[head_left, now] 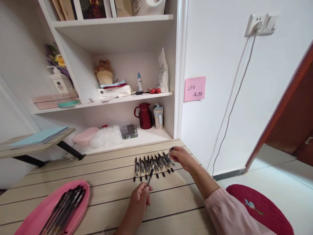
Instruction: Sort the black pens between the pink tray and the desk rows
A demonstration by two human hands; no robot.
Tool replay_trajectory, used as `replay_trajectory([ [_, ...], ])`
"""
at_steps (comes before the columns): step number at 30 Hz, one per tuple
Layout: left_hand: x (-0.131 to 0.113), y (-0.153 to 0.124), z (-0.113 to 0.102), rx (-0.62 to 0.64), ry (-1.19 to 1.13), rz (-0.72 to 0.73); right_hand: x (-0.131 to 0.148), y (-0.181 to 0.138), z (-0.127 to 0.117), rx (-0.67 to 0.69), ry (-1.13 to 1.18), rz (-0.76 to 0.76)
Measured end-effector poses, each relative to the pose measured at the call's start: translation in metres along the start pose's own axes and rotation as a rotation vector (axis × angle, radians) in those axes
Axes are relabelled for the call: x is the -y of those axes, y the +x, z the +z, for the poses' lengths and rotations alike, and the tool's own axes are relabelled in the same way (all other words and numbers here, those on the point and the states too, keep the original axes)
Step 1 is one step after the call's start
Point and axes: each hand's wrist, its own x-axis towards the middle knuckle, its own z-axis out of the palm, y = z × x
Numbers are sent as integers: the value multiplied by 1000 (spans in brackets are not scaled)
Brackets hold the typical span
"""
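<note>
My left hand (141, 197) is closed around the lower end of a slim pen (151, 174), its dark tip pointing up and away from me. Just beyond that tip lies a row of black and clear pen pieces (147, 164), several side by side on the wooden table. At the row's right end, my right hand (181, 158) pinches a small dark, partly clear piece (172, 149) that looks like a pen cap; the fingers cover much of it. To the left, a pink tray (84, 209) holds several dark pens (65, 209).
Behind the slatted table (107, 192) stands a white shelf (117, 104) with a red jug (144, 116) and a cup (158, 117). A small raised stand (58, 138) bears blue paper at left. A red stool (261, 209) is at right, near a hanging cord (230, 111).
</note>
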Motion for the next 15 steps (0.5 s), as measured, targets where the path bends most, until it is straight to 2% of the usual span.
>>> replay_trajectory([
  [3, 0, -1, 1, -12, 1, 5, 25, -13, 15, 154, 468, -63],
  [5, 0, -1, 1, -31, -2, 16, 38, -22, 24, 232, 684, -97],
  [8, 1, 0, 1, -41, 5, 22, 45, -29, 31, 270, 738, -108],
  [15, 1, 0, 1, -49, 10, 10, 45, -35, 39, 348, 673, -93],
])
